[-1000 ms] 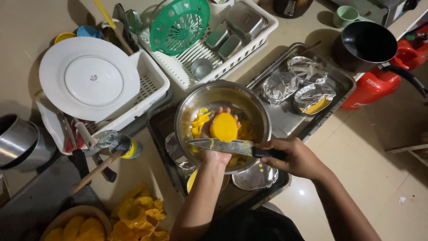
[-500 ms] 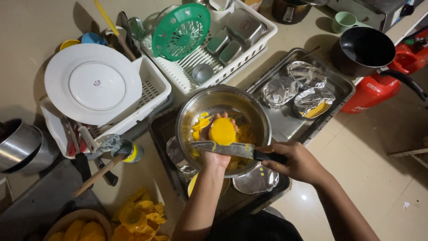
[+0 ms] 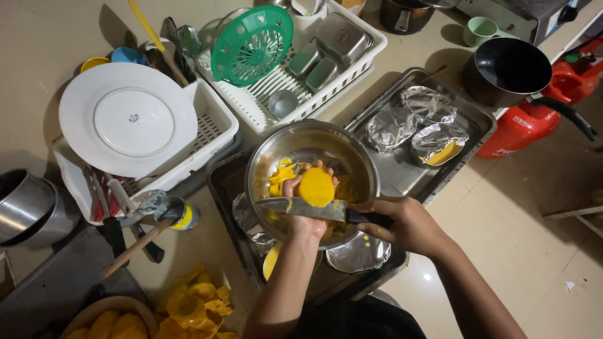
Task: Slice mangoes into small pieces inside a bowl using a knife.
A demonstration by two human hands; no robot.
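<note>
Yellow peeled mango sits gripped in my left hand fingers over the steel bowl so slices drop in, my right hand fingers clenching the knife.

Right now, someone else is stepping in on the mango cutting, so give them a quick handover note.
Left hand: holds a peeled mango over the steel bowl.
Right hand: grips the knife, blade across the left hand, just under the fruit.
Done: yellow mango slices lie in the bowl; peels piled lower left.
Left: this mango is uncut on its facing side; more peeled mangoes wait in the bottom-left bowl.
</note>
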